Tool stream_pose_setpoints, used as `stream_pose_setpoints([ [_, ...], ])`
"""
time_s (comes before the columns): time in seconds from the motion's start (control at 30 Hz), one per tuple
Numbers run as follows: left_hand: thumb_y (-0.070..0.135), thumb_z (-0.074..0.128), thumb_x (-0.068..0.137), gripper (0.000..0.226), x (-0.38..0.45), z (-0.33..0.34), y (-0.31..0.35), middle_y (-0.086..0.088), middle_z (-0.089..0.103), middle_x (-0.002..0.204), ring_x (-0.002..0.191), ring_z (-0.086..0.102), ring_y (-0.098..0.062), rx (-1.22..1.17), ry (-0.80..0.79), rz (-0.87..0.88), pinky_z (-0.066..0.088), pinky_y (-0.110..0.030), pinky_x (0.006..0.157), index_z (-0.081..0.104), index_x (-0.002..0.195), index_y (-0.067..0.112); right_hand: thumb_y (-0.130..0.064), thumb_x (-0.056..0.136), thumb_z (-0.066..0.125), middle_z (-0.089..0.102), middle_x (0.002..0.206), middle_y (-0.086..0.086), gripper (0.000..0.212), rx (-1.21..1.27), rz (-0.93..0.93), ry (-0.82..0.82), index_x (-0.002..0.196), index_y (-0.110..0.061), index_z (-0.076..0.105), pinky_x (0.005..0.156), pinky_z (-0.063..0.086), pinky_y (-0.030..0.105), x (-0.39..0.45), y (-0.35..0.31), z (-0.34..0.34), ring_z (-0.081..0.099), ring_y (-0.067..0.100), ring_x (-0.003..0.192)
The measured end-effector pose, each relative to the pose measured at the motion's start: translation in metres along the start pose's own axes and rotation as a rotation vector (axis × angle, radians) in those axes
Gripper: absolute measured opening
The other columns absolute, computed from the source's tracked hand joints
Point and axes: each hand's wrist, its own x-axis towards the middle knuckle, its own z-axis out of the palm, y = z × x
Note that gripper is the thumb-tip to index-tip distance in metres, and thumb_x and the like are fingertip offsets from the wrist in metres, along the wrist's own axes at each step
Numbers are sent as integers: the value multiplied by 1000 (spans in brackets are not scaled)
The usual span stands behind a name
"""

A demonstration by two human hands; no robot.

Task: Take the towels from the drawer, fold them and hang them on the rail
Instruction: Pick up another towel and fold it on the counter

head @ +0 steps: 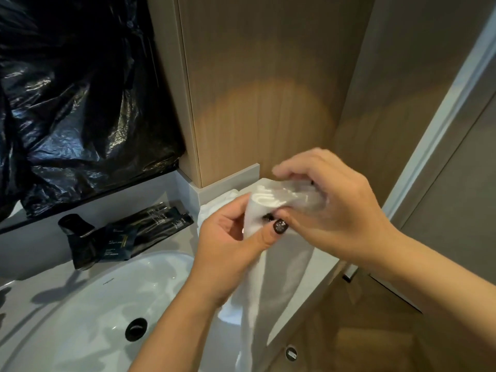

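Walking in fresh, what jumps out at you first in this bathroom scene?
Two bare hands, left hand and right hand, pinch a white cloth towel at centre, its tail hanging over the counter edge. Crinkled glossy black plastic sheeting fills the upper left, above a white oval ceramic sink.

Sink basin [88, 312] low on the left, faucet [77, 237] behind it, packets [150, 224] just right of the faucet against the backsplash. Plastic sheeting [75, 103] up behind all that. Wood panel [263, 89] right of the sheeting. Towel [268, 285] over the counter edge right of the basin, both hands [230, 242] [335, 205] gripping its top end. Door frame [440, 124] far right.
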Motion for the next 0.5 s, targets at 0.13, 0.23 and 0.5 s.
stream_pose_setpoints([
  [0.13, 20, 80, 71, 27, 21, -3, 7, -7, 77, 99, 90, 73, -18, -89, 139, -13, 58, -26, 72, 79, 99, 21, -38, 73, 83, 54, 131, -5, 73, 301, 395, 182, 133, -19, 48, 95, 51, 26, 1, 17, 9, 56, 10, 117],
  [0.23, 18, 74, 73, 22, 37, -1, 11, -7, 76, 94, 87, 73, -19, -198, 193, -28, 59, -31, 70, 77, 95, 17, -33, 70, 87, 68, 120, -5, 62, 744, 683, -55, 124, -26, 58, 87, 57, 32, -14, 29, 22, 66, 13, 109],
  [0.5, 25, 92, 61, 27, 64, 4, 24, 0, 78, 94, 89, 75, -19, 69, 194, -109, 60, -35, 72, 79, 85, 29, -31, 68, 89, 77, 94, 1, 27, 848, 741, 81, 92, -24, 77, 68, 58, 25, -14, 33, 50, 74, 18, 87],
])
